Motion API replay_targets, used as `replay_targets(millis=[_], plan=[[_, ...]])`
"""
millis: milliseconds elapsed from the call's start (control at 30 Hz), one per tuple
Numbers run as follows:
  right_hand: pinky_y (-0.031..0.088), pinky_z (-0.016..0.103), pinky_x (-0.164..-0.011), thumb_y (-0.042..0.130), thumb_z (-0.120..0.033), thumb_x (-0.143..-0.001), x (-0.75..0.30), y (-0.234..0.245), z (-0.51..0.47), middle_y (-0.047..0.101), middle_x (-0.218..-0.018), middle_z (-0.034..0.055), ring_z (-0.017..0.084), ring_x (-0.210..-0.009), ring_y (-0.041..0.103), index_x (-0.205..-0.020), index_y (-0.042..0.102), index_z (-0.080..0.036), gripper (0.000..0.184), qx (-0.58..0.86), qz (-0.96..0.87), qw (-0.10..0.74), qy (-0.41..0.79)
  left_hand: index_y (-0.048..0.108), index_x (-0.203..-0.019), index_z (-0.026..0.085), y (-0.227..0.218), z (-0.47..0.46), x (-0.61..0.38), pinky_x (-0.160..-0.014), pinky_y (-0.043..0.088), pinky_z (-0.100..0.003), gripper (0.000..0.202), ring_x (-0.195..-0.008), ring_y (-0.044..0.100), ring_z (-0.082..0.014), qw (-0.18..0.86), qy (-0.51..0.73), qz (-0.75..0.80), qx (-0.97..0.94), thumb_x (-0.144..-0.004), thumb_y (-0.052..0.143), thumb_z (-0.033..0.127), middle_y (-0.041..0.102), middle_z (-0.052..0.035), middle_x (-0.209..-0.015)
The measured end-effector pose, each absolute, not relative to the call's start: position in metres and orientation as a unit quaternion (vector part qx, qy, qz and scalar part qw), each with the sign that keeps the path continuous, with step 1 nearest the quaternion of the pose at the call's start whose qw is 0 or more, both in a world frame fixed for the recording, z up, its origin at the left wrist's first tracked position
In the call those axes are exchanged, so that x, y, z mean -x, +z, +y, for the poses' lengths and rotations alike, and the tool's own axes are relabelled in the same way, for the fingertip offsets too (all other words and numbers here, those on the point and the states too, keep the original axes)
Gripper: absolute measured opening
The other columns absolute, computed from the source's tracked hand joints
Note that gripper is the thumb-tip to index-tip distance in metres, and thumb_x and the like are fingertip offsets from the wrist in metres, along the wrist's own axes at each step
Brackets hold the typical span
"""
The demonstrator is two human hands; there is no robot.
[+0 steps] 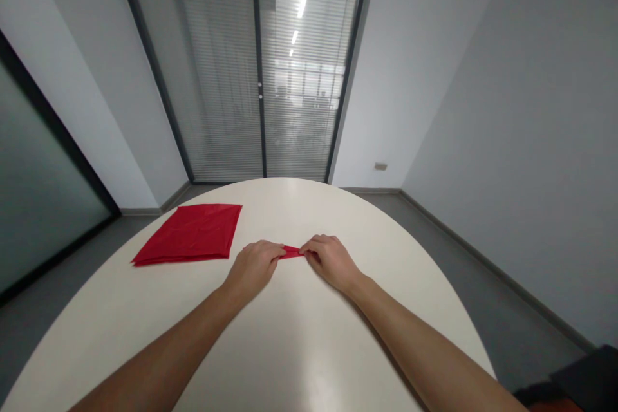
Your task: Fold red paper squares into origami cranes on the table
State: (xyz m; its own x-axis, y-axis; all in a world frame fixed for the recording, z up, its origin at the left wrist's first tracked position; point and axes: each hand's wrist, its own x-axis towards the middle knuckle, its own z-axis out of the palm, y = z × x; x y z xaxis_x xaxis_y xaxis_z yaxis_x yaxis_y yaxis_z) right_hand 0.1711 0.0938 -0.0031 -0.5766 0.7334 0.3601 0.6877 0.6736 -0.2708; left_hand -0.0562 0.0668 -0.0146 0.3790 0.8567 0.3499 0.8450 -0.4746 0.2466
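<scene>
Between my hands is a narrow, folded strip of red paper or thin cloth [291, 252], low over the white table. My left hand [255, 264] is closed on its left end, thumb and fingers pinching it. At the right end, my right hand [333, 261] pinches the strip with bent fingers. Both ends of the strip are partly covered by my fingers. Left of my left hand lies a flat stack of red square sheets [193, 232], its layered edge facing me.
The round white table [270, 347] fills the foreground. Beyond it stand glass panels with blinds [217, 77] and a grey wall [531, 109]. A dark object [586, 376], perhaps a chair, is at the lower right. A wall socket [380, 167] sits low behind.
</scene>
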Motion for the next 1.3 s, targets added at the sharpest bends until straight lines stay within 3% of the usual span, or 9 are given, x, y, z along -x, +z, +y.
replay_targets(millis=[133,267,333,433,533,667,967,1167,1300], plan=[[0.044,0.033,-0.086,0.056,-0.010,-0.092,-0.171,0.001,0.093,0.073,-0.100,0.0053,0.021,-0.096,0.063,-0.102,0.074,-0.022,0.024,0.431,-0.878,0.208,0.029,0.075,-0.108,0.024,-0.015,0.065,0.055,-0.095,0.051,-0.042,0.029,-0.105,0.066,-0.0238,-0.009,0.235,0.485,-0.842,-0.091,0.053,0.015,0.075,-0.0035,-0.116],[0.043,0.036,-0.100,0.048,-0.019,-0.098,-0.162,0.006,0.081,0.069,-0.122,0.0091,0.023,-0.111,0.062,-0.122,0.067,-0.018,0.031,0.390,-0.893,0.220,0.041,0.073,-0.113,0.023,-0.009,0.061,0.052,-0.095,0.052,-0.044,0.033,-0.105,0.064,-0.0253,-0.016,0.241,0.468,-0.850,-0.090,0.050,0.016,0.073,-0.0068,-0.116],[0.037,0.039,-0.110,0.049,-0.031,-0.099,-0.156,0.005,0.072,0.061,-0.137,0.0126,0.025,-0.126,0.055,-0.135,0.058,-0.015,0.040,0.344,-0.914,0.204,0.061,0.072,-0.115,0.021,-0.007,0.060,0.050,-0.098,0.050,-0.045,0.034,-0.109,0.063,-0.0258,-0.011,0.235,0.461,-0.855,-0.089,0.050,0.014,0.071,-0.0083,-0.119],[0.028,0.047,-0.118,0.047,-0.051,-0.098,-0.151,0.000,0.064,0.040,-0.155,0.0203,0.030,-0.144,0.036,-0.152,0.035,-0.008,0.070,0.344,-0.922,0.150,0.098,0.067,-0.123,0.018,-0.007,0.062,0.050,-0.106,0.046,-0.045,0.041,-0.118,0.059,-0.0261,-0.002,0.218,0.458,-0.862,-0.087,0.050,0.012,0.066,-0.0101,-0.129],[0.021,0.052,-0.120,0.039,-0.060,-0.098,-0.153,-0.003,0.064,0.025,-0.160,0.0221,0.033,-0.150,0.023,-0.157,0.022,-0.006,0.082,0.381,-0.911,0.101,0.120,0.059,-0.134,0.016,-0.012,0.063,0.051,-0.113,0.039,-0.046,0.048,-0.130,0.051,-0.0269,0.001,0.204,0.456,-0.866,-0.087,0.049,0.013,0.061,-0.0109,-0.138],[0.018,0.053,-0.121,0.035,-0.061,-0.099,-0.157,0.002,0.067,0.025,-0.160,0.0233,0.034,-0.150,0.023,-0.156,0.025,-0.003,0.081,0.421,-0.897,0.083,0.109,0.054,-0.139,0.017,-0.017,0.064,0.053,-0.116,0.035,-0.048,0.050,-0.136,0.048,-0.0264,0.006,0.190,0.465,-0.864,-0.089,0.047,0.015,0.056,-0.0114,-0.144],[0.026,0.054,-0.118,0.039,-0.048,-0.101,-0.159,0.002,0.073,0.040,-0.151,0.0275,0.036,-0.144,0.035,-0.147,0.042,0.000,0.066,0.516,-0.849,0.100,0.053,0.054,-0.139,0.019,-0.020,0.064,0.055,-0.116,0.034,-0.050,0.049,-0.138,0.047,-0.0261,0.014,0.187,0.466,-0.865,-0.091,0.045,0.018,0.054,-0.0117,-0.147],[0.021,0.051,-0.121,0.038,-0.049,-0.102,-0.161,-0.004,0.076,0.028,-0.160,0.0195,0.030,-0.150,0.023,-0.154,0.032,-0.008,0.067,0.418,-0.897,0.131,0.063,0.049,-0.144,0.020,-0.021,0.064,0.057,-0.117,0.033,-0.051,0.053,-0.139,0.045,-0.0260,0.030,0.195,0.438,-0.877,-0.091,0.048,0.019,0.051,-0.0111,-0.149],[0.022,0.050,-0.121,0.033,-0.053,-0.102,-0.164,-0.005,0.077,0.030,-0.159,0.0196,0.029,-0.149,0.026,-0.155,0.030,-0.008,0.069,0.398,-0.905,0.108,0.103,0.049,-0.144,0.022,-0.020,0.063,0.055,-0.117,0.033,-0.049,0.051,-0.139,0.046,-0.0233,0.032,0.195,0.434,-0.879,-0.093,0.045,0.019,0.052,-0.0091,-0.149]])
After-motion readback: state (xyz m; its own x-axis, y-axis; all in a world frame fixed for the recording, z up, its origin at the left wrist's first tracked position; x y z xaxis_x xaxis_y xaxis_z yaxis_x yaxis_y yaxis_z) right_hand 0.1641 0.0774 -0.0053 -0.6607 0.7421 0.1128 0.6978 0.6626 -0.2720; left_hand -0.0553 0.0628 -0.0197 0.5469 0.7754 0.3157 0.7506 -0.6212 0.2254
